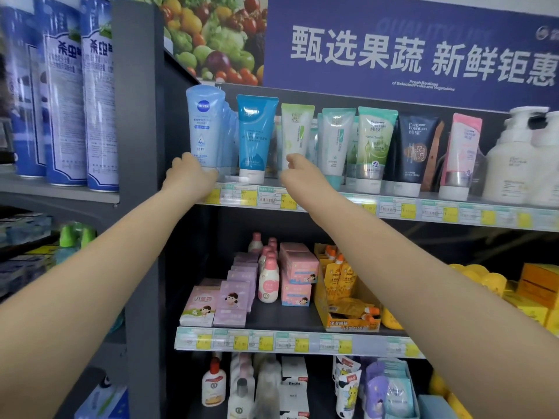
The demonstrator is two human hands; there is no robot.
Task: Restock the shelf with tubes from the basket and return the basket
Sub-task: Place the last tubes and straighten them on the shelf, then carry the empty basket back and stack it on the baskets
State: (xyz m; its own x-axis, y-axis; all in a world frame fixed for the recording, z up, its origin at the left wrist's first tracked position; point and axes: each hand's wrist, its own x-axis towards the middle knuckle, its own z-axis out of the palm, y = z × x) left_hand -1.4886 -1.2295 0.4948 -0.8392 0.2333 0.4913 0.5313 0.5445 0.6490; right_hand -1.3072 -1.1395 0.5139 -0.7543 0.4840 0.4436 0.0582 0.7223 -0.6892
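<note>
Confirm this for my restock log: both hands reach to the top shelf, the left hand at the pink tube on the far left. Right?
Not quite. In the head view the left hand is at the light blue Nivea tube, not a pink one. Both hands, including the right hand, do reach the top shelf.

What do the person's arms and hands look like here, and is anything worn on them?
Both forearms are bare along all that shows: no sleeves, gloves, watch or bracelet. The left hand and right hand show no rings, though they are too small and turned away to be sure. Nothing is marked on them.
</note>
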